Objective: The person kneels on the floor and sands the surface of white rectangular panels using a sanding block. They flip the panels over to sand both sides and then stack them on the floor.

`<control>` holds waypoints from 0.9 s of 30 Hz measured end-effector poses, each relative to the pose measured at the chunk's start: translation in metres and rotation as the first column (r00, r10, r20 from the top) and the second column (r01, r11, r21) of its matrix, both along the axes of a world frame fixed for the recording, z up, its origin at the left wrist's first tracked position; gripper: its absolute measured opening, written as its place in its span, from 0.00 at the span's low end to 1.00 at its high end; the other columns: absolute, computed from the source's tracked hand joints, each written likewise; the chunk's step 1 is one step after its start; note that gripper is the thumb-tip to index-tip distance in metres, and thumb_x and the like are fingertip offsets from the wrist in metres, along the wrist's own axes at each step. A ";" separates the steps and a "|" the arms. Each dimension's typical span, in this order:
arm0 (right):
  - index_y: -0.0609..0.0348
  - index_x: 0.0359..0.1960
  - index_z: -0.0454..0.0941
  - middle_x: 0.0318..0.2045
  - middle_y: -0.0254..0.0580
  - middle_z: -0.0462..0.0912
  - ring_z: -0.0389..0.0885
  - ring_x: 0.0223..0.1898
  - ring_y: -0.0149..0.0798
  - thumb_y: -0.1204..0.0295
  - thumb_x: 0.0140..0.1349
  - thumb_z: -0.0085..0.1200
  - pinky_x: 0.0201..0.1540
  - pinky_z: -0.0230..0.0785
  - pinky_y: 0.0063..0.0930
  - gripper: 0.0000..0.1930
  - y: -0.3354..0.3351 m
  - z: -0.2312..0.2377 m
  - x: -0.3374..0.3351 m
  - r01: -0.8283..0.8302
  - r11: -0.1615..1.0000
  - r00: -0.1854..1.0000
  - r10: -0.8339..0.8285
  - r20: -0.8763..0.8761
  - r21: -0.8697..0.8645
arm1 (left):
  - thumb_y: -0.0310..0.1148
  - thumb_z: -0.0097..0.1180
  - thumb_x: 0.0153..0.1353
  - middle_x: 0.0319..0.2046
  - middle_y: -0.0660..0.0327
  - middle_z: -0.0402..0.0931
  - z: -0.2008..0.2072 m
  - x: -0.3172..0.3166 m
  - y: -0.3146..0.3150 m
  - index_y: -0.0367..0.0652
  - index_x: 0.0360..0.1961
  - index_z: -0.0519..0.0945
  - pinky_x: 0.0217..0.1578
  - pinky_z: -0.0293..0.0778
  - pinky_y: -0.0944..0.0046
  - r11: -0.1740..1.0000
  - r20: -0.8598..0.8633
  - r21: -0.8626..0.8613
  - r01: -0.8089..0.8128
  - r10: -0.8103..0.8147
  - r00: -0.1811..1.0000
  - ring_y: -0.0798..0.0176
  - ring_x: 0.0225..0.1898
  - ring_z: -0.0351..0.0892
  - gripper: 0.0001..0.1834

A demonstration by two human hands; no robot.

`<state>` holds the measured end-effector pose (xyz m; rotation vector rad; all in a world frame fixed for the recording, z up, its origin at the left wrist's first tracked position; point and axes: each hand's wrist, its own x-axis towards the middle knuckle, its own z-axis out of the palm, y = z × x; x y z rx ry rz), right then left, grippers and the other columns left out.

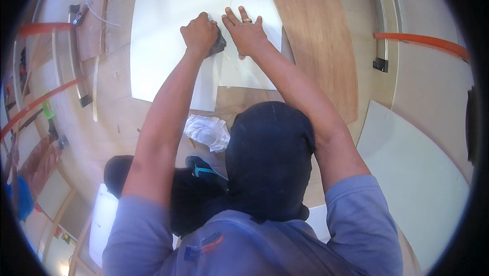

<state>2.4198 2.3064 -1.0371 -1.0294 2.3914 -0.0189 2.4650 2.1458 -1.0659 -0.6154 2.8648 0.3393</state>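
Observation:
My left hand (198,33) is closed around a dark grey, crumpled-looking object (218,44), whose exact kind I cannot make out. It presses down on a large white sheet (163,46), near where a second white sheet (257,74) meets or overlaps it. My right hand (247,34) lies flat on the second sheet with fingers spread and a ring on one of them. Only a narrow gap separates the two hands. Part of the dark object is hidden under my left fingers.
A brown wooden board (323,46) lies right of the sheets. Closer in are a crumpled white wrapper or cloth (208,132) and a dark sandal with turquoise straps (204,169). A pale panel (412,161) lies at right. Metal frames with orange bars (428,41) stand on both sides.

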 end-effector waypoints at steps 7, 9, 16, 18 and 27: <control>0.47 0.82 0.49 0.85 0.31 0.40 0.42 0.83 0.53 0.73 0.40 0.82 0.73 0.55 0.77 0.66 -0.004 -0.005 0.004 0.014 1.000 1.000 -0.014 -0.009 -0.006 | 0.44 0.60 0.67 0.33 0.55 0.88 0.004 0.007 0.010 0.46 0.43 0.80 0.44 0.71 0.42 0.995 0.027 -0.046 0.089 -0.088 0.996 0.50 0.40 0.89 0.13; 0.48 0.82 0.49 0.85 0.31 0.40 0.41 0.83 0.54 0.73 0.40 0.82 0.73 0.55 0.78 0.66 -0.003 -0.003 0.003 0.019 1.000 1.000 -0.019 0.013 -0.006 | 0.43 0.60 0.67 0.33 0.55 0.88 -0.001 -0.005 0.009 0.46 0.41 0.81 0.43 0.72 0.42 0.995 -0.008 -0.053 0.084 -0.084 0.996 0.49 0.40 0.88 0.12; 0.48 0.81 0.52 0.84 0.32 0.44 0.45 0.83 0.52 0.72 0.43 0.81 0.71 0.57 0.77 0.63 0.000 -0.006 0.003 0.013 1.000 0.999 -0.013 -0.041 0.000 | 0.43 0.61 0.67 0.33 0.55 0.88 0.003 0.007 0.024 0.46 0.39 0.81 0.43 0.72 0.43 0.995 -0.025 -0.035 0.091 -0.092 0.995 0.49 0.42 0.89 0.12; 0.47 0.82 0.51 0.84 0.31 0.43 0.44 0.83 0.51 0.71 0.43 0.81 0.71 0.57 0.77 0.63 -0.004 -0.002 0.005 0.008 1.000 1.000 -0.008 -0.026 -0.013 | 0.43 0.60 0.66 0.35 0.53 0.88 0.001 0.000 0.016 0.46 0.40 0.81 0.45 0.73 0.42 0.999 0.001 -0.022 0.044 -0.044 0.999 0.47 0.42 0.89 0.12; 0.49 0.80 0.57 0.84 0.33 0.43 0.42 0.83 0.53 0.64 0.50 0.77 0.76 0.50 0.73 0.55 0.003 0.004 -0.013 0.059 0.997 0.993 -0.054 0.101 -0.046 | 0.50 0.64 0.66 0.34 0.43 0.83 0.015 0.151 0.022 0.38 0.32 0.80 0.43 0.74 0.42 0.879 0.074 0.471 -0.079 0.050 0.996 0.36 0.38 0.82 0.22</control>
